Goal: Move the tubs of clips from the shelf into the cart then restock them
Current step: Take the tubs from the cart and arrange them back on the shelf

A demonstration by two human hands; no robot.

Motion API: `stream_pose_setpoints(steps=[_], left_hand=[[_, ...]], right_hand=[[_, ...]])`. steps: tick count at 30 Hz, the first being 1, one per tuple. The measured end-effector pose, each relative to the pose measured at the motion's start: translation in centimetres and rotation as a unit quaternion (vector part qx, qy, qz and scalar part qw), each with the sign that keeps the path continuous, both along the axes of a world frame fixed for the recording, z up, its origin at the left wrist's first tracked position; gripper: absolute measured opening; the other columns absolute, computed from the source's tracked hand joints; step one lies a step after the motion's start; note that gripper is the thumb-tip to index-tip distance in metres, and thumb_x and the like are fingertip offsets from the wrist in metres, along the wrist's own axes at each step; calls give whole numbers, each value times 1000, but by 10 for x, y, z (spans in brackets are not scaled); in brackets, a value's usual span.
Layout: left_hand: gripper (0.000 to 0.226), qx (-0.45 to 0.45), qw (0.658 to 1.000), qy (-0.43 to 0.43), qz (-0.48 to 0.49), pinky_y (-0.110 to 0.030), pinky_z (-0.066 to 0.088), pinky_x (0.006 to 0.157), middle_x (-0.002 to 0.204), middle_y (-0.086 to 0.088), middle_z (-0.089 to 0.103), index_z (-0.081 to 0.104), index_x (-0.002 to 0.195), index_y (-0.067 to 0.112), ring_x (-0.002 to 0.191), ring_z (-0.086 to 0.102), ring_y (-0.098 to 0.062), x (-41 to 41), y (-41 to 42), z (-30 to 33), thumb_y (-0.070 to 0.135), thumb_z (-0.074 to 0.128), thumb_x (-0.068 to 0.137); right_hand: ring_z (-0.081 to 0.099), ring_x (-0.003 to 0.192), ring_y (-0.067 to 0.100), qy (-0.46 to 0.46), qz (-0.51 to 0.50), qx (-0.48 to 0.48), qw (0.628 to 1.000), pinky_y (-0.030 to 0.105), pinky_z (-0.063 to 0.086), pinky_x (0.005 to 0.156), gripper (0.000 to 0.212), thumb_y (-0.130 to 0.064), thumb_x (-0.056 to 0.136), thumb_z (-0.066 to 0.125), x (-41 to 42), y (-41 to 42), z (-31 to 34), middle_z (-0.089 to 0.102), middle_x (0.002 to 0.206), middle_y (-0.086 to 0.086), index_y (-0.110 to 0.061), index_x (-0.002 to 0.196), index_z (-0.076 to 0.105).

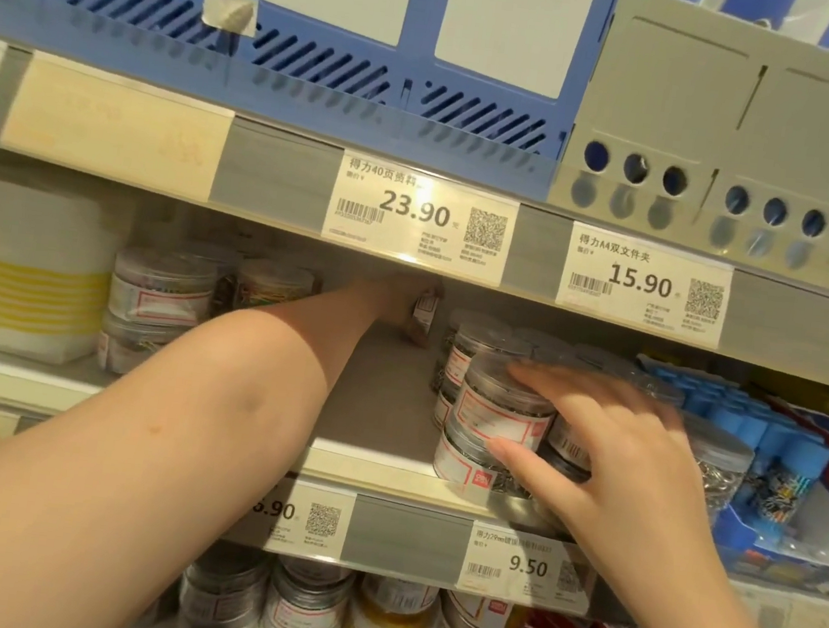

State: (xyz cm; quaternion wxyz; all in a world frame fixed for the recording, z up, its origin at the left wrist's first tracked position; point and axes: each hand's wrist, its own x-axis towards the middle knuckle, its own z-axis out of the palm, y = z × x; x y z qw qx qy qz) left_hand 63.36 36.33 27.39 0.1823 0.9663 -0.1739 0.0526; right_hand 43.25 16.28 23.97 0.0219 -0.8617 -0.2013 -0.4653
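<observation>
- Two stacked tubs of silver clips stand at the front lip of the middle shelf; our right hand wraps them, fingers over the top lid, thumb on the lower tub's side.
- Our left hand reaches deep under the price rail, fingers curled round a small tub at the back.
- Between both stacks lies a bare strip of shelf floor.
- More tubs sit left; blue packs crowd the right.
</observation>
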Motion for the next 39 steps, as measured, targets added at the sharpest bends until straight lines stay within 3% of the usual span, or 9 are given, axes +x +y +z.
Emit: stream_pose_setpoints(steps=[7,11,14,20,28,31,34,37,39], left_hand=[[96,50,999,-12,18,-42,40,103,139,4,47,40,135,36,122,48,-22,10,10,2,48,84,51],[87,93,995,-14,10,-32,33,104,145,-1,38,36,141,21,131,38,-24,-23,13,20,40,81,69],[84,89,995,-28,16,-28,32,95,144,-2,40,34,142,19,128,39,-25,-47,17,27,41,77,73],[66,24,998,-35,-39,-27,39,84,100,-1,70,46,130,24,95,57,-9,-100,34,31,45,74,74],[67,23,997,-60,-49,-23,40,91,123,10,54,47,131,30,109,50,-11,-163,51,19,49,74,72],[74,24,999,-43,-19,-28,44,96,121,13,55,48,129,36,111,53,-10,-169,65,14,60,74,65],[97,11,999,-29,24,-25,49,89,120,20,58,49,124,43,107,57,-6,-175,79,9,87,66,39],[82,-26,998,-44,-29,-4,39,81,121,23,49,43,132,35,110,49,0,-185,82,9,56,79,61],[89,-33,997,-54,-44,-15,41,90,129,14,49,37,136,30,117,49,-6,-189,84,7,48,81,61]], right_hand=[[67,74,20,-32,6,-4,999,38,48,65,42,-61,74,47,-1,2,0,68,77,-10,-33,105,55],[66,68,21,-28,-7,0,1000,38,48,60,41,-59,71,61,-4,3,1,67,70,-7,-32,100,49],[65,85,26,65,-23,9,998,44,46,76,53,-65,74,53,-8,6,7,70,85,-2,-25,107,64],[51,117,21,173,-24,58,983,39,30,100,68,-67,73,43,-16,7,10,63,117,-5,-34,133,45],[51,112,21,150,-62,-4,987,39,33,94,57,-58,81,49,-25,18,15,61,116,-3,-29,130,44],[54,104,23,82,43,0,996,38,37,82,49,-48,77,57,-26,34,13,63,110,-2,-24,119,55],[47,115,15,117,142,19,983,35,40,90,45,-34,82,66,-23,60,15,56,121,-7,-26,125,53],[44,120,15,201,194,21,960,34,40,98,54,-29,84,66,-8,87,16,51,130,-6,-32,133,43],[43,125,13,245,212,19,946,19,34,101,62,-26,83,69,4,100,15,48,137,-5,-32,137,40]])
